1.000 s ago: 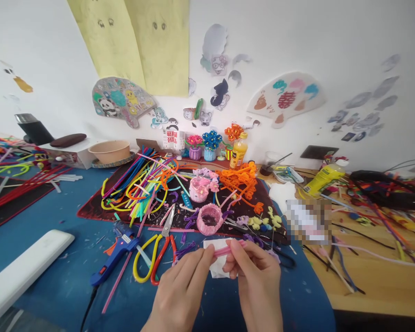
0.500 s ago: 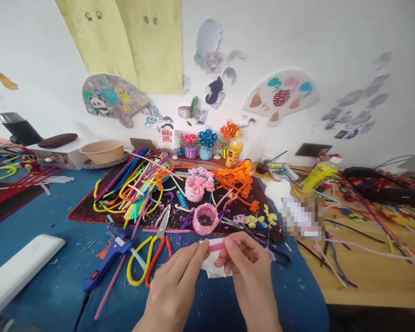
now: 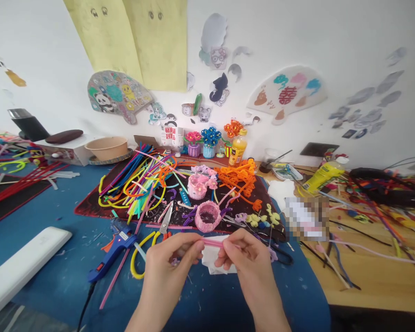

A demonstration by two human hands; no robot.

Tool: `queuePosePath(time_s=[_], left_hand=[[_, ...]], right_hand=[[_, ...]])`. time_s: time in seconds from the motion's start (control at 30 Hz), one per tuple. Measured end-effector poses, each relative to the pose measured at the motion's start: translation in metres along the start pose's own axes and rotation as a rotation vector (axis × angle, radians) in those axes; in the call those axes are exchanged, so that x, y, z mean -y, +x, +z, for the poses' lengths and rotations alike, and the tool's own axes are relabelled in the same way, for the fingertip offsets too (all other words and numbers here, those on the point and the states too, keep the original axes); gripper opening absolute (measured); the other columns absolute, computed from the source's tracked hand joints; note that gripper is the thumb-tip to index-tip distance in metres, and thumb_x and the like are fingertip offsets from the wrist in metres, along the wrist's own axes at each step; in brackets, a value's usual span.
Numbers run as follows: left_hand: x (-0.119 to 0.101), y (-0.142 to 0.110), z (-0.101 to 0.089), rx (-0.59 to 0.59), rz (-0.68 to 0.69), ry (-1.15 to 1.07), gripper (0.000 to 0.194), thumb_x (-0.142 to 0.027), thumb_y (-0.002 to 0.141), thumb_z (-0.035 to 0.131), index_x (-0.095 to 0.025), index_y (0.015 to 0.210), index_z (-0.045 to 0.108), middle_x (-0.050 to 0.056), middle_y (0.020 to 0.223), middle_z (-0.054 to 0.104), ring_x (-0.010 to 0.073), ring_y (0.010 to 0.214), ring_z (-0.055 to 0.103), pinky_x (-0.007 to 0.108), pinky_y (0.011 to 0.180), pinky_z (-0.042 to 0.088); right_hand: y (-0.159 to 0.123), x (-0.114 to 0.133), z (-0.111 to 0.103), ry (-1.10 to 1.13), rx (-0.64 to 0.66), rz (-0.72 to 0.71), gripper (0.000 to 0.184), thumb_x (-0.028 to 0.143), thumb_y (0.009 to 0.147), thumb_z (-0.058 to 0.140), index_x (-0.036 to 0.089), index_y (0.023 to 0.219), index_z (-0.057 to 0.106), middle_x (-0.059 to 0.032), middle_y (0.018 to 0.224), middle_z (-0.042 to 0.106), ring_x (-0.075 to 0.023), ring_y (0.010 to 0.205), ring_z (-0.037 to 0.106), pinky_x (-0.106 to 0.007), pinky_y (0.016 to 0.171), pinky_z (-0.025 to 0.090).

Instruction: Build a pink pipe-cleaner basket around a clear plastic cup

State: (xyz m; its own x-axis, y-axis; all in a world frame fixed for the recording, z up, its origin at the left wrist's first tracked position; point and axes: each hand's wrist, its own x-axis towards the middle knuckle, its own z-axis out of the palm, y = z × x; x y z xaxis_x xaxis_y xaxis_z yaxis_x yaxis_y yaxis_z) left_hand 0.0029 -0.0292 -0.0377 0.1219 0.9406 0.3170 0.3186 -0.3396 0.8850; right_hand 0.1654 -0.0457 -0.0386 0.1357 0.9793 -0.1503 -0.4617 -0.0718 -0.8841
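My left hand (image 3: 171, 263) and my right hand (image 3: 244, 258) are both pinched on a short pink pipe cleaner (image 3: 211, 243), one at each end, held level above the blue mat (image 3: 55, 281). A white scrap of paper (image 3: 210, 260) lies on the mat under my fingers. Just beyond them sits a small pink woven basket (image 3: 207, 216). Scissors with yellow and red handles (image 3: 148, 244) lie to the left, partly hidden by my left hand.
A blue glue gun (image 3: 112, 251) lies left of the scissors, its cord running off the front. A heap of coloured pipe cleaners (image 3: 141, 180) and orange coils (image 3: 238, 177) cover the dark mat. A white bar (image 3: 20, 269) lies far left. Bottles and wires clutter the wooden table (image 3: 366, 281) on the right.
My hands have drawn a little apart along the pink pipe cleaner; the left hand shifted left over the scissors. The view tilted slightly.
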Motion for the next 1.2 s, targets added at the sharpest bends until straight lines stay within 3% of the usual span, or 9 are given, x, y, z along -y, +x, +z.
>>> queuePosePath(time_s=[0.13, 0.27, 0.4, 0.5, 0.6, 0.9, 1.1, 1.2], left_hand=[[-0.007, 0.008, -0.003, 0.1, 0.042, 0.087, 0.015, -0.024, 0.089, 0.062, -0.019, 0.08, 0.073, -0.003, 0.057, 0.069, 0.0106, 0.048, 0.065, 0.015, 0.046, 0.051], [-0.012, 0.014, -0.003, 0.123, 0.124, 0.128, 0.014, -0.018, 0.089, 0.062, -0.019, 0.081, 0.074, -0.003, 0.058, 0.069, 0.009, 0.049, 0.063, 0.014, 0.047, 0.048], [-0.013, 0.016, -0.007, 0.097, 0.314, 0.175, 0.008, -0.014, 0.086, 0.067, -0.019, 0.087, 0.073, -0.002, 0.071, 0.074, 0.009, 0.059, 0.067, 0.014, 0.056, 0.052], [-0.013, 0.017, -0.011, 0.099, 0.489, 0.21, 0.011, -0.014, 0.091, 0.061, -0.019, 0.091, 0.072, 0.0, 0.077, 0.076, 0.0095, 0.066, 0.071, 0.014, 0.062, 0.054], [-0.015, 0.017, -0.014, 0.114, 0.581, 0.263, 0.016, -0.014, 0.095, 0.054, -0.018, 0.096, 0.07, 0.002, 0.079, 0.076, 0.0103, 0.066, 0.072, 0.016, 0.06, 0.054], [-0.018, 0.014, -0.021, 0.142, 0.708, 0.393, 0.026, -0.007, 0.096, 0.041, -0.016, 0.102, 0.065, 0.005, 0.084, 0.075, 0.0121, 0.071, 0.071, 0.018, 0.062, 0.054], [-0.016, 0.014, -0.02, 0.125, 0.725, 0.377, 0.024, -0.007, 0.096, 0.043, -0.014, 0.102, 0.065, 0.005, 0.083, 0.074, 0.0123, 0.071, 0.07, 0.019, 0.062, 0.053], [-0.019, 0.016, -0.02, 0.104, 0.65, 0.327, 0.018, -0.011, 0.096, 0.05, -0.015, 0.097, 0.068, 0.003, 0.079, 0.075, 0.01, 0.067, 0.07, 0.015, 0.061, 0.053]], right_hand=[[0.005, 0.007, -0.008, -0.349, 0.194, 0.025, 0.023, 0.038, 0.079, 0.078, 0.015, 0.08, 0.075, -0.0007, 0.06, 0.068, -0.0126, 0.052, 0.064, -0.02, 0.051, 0.052], [0.012, 0.014, -0.01, -0.542, 0.279, -0.031, 0.03, 0.043, 0.083, 0.071, 0.015, 0.074, 0.074, 0.0015, 0.053, 0.061, -0.0101, 0.048, 0.057, -0.018, 0.046, 0.046], [0.015, 0.019, -0.009, -0.447, 0.32, 0.081, 0.032, 0.045, 0.082, 0.071, 0.014, 0.076, 0.074, 0.0037, 0.048, 0.058, -0.007, 0.039, 0.052, -0.014, 0.037, 0.037], [0.017, 0.022, -0.009, -0.375, 0.382, 0.148, 0.033, 0.045, 0.078, 0.076, 0.013, 0.073, 0.073, 0.0039, 0.047, 0.059, -0.0055, 0.036, 0.05, -0.013, 0.035, 0.034], [0.019, 0.024, -0.01, -0.337, 0.433, 0.18, 0.032, 0.043, 0.074, 0.079, 0.012, 0.071, 0.072, 0.0036, 0.046, 0.059, -0.0056, 0.035, 0.05, -0.013, 0.034, 0.034], [0.023, 0.025, -0.012, -0.344, 0.539, 0.22, 0.029, 0.04, 0.075, 0.078, 0.012, 0.071, 0.075, 0.0027, 0.046, 0.06, -0.0066, 0.035, 0.052, -0.013, 0.033, 0.035], [0.017, 0.029, -0.009, -0.365, 0.5, 0.178, 0.029, 0.041, 0.077, 0.076, 0.012, 0.073, 0.075, 0.0025, 0.047, 0.059, -0.0065, 0.036, 0.05, -0.013, 0.034, 0.034], [0.014, 0.032, -0.007, -0.441, 0.478, 0.107, 0.028, 0.04, 0.083, 0.07, 0.014, 0.074, 0.074, 0.0028, 0.049, 0.058, -0.0073, 0.04, 0.051, -0.015, 0.038, 0.035]])
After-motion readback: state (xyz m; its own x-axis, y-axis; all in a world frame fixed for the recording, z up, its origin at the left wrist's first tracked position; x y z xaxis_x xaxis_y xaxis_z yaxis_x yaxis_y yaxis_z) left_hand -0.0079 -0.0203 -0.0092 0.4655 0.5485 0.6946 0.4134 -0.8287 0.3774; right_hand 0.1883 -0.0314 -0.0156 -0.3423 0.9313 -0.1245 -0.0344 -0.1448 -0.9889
